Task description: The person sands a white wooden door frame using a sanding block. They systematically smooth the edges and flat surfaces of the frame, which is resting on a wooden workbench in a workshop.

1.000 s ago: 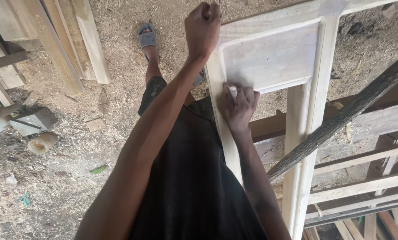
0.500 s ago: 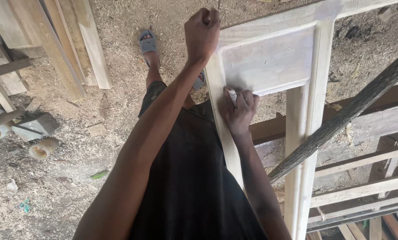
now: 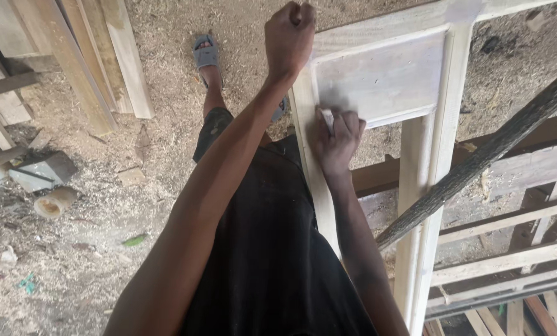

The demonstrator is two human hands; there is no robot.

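Observation:
A pale wooden door frame (image 3: 429, 143) with a flat panel (image 3: 384, 78) stands tilted in front of me. My left hand (image 3: 289, 38) is closed in a fist around the frame's top corner. My right hand (image 3: 336, 138) is closed on a small pale folded piece, probably sandpaper (image 3: 326, 117), pressed against the panel's lower left corner where it meets the side rail (image 3: 309, 155).
Sawdust covers the ground (image 3: 166, 162). Planks (image 3: 98, 56) lean at the upper left, short pale cylinders (image 3: 54, 202) lie at the left. A rough dark pole (image 3: 477, 162) crosses diagonally at the right over other wooden frames (image 3: 502, 261). My sandalled foot (image 3: 206, 53) is below.
My right hand has shifted slightly up along the panel's lower left corner. The left fist stays on the frame's top corner.

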